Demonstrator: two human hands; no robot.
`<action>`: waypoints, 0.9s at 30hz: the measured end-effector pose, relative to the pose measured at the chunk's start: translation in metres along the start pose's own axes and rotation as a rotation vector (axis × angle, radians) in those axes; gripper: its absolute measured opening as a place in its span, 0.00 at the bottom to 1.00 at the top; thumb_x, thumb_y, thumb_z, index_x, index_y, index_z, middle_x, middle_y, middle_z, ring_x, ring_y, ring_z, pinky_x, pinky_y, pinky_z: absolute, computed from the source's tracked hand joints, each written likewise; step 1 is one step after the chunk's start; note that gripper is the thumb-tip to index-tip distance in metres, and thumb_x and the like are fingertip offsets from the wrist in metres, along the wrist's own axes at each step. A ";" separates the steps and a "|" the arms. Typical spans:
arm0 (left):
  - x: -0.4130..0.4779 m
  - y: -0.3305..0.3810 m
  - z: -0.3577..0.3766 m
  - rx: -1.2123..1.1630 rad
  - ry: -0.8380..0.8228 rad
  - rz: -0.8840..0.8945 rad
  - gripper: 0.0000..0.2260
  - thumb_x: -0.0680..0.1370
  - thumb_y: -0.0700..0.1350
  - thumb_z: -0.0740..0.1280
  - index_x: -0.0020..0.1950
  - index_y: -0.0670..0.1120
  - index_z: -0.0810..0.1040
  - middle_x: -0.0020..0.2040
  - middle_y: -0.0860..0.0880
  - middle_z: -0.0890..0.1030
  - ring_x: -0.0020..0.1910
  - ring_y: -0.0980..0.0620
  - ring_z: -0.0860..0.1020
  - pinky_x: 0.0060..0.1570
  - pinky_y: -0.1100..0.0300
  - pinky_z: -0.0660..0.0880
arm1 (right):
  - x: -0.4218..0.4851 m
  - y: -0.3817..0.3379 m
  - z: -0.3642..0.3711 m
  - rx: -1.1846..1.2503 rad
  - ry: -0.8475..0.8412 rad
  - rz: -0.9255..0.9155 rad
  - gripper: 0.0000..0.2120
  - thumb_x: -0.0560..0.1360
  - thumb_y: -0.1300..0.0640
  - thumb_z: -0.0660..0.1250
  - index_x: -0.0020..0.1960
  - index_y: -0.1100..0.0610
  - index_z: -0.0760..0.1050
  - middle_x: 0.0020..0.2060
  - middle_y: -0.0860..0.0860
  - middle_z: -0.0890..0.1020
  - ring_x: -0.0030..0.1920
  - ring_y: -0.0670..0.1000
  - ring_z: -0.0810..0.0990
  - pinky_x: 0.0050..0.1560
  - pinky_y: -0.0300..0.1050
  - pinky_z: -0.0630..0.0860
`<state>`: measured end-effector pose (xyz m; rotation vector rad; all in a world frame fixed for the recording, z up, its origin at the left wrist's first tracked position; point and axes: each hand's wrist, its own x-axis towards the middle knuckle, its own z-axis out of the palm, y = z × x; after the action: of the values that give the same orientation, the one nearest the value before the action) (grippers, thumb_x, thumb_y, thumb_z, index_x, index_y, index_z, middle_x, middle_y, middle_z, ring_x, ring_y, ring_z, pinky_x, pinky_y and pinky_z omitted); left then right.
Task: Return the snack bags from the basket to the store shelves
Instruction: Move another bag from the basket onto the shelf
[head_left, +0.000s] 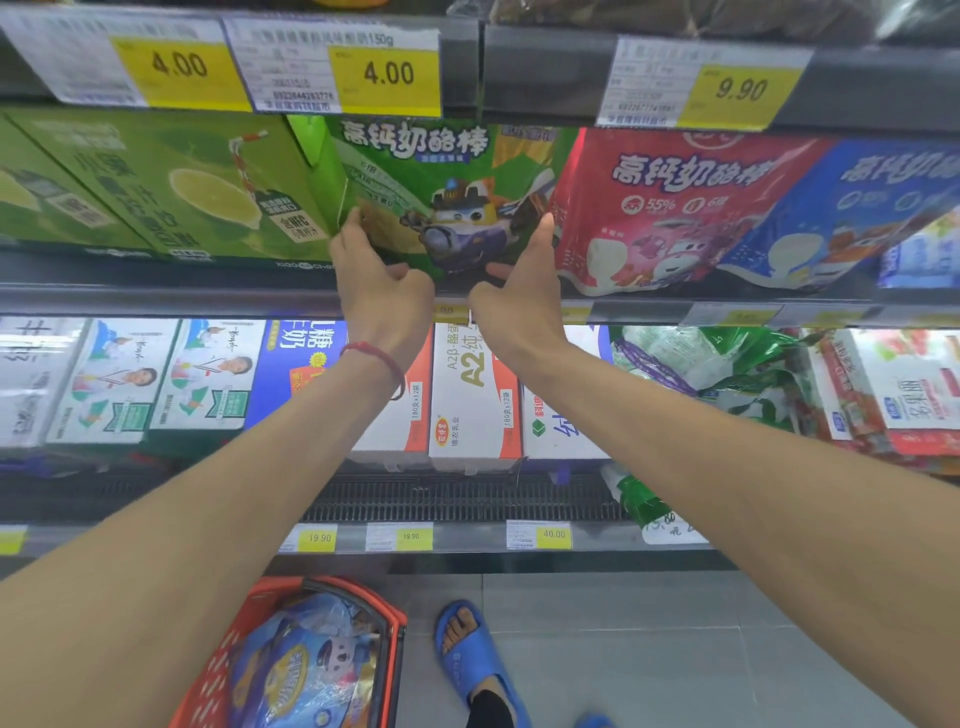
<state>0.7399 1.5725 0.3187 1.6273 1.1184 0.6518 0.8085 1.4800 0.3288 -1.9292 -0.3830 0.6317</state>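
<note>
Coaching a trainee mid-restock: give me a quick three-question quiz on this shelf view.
1. True or false: the left hand and right hand both grip the green cheese-stick bag.
2. What sits immediately right of that bag? A) red cheese-stick bag B) bottled water C) bread loaf
3. Fill in: the orange basket on the floor holds a ___ snack bag.
Key: 1 true; 2 A; 3 blue.

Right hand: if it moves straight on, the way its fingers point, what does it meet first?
Probably the red cheese-stick bag: its left edge lies just beside the fingertips of the right hand, which holds the green cheese-stick bag. Depth is unclear.
</note>
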 end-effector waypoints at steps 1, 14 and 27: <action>-0.003 0.001 -0.003 0.002 0.002 -0.001 0.28 0.69 0.31 0.60 0.71 0.35 0.66 0.67 0.37 0.70 0.61 0.42 0.75 0.62 0.50 0.75 | -0.003 0.000 0.000 0.001 -0.006 0.006 0.49 0.73 0.70 0.65 0.83 0.55 0.39 0.76 0.52 0.66 0.65 0.49 0.75 0.66 0.53 0.76; -0.098 -0.008 -0.029 0.072 0.011 0.012 0.26 0.75 0.35 0.64 0.73 0.42 0.65 0.69 0.45 0.69 0.64 0.47 0.72 0.64 0.57 0.70 | -0.094 0.015 -0.010 0.122 0.065 0.050 0.34 0.75 0.68 0.64 0.79 0.55 0.62 0.71 0.54 0.73 0.66 0.51 0.76 0.56 0.35 0.79; -0.308 0.054 -0.141 0.134 -0.078 0.020 0.19 0.75 0.34 0.63 0.65 0.44 0.74 0.63 0.48 0.77 0.60 0.48 0.76 0.58 0.59 0.71 | -0.335 -0.020 -0.095 0.133 0.007 -0.019 0.19 0.77 0.67 0.63 0.65 0.54 0.78 0.56 0.44 0.78 0.52 0.42 0.76 0.38 0.24 0.66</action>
<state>0.5110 1.3533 0.4495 1.7653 1.1096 0.5307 0.5927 1.2423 0.4654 -1.7991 -0.3465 0.6224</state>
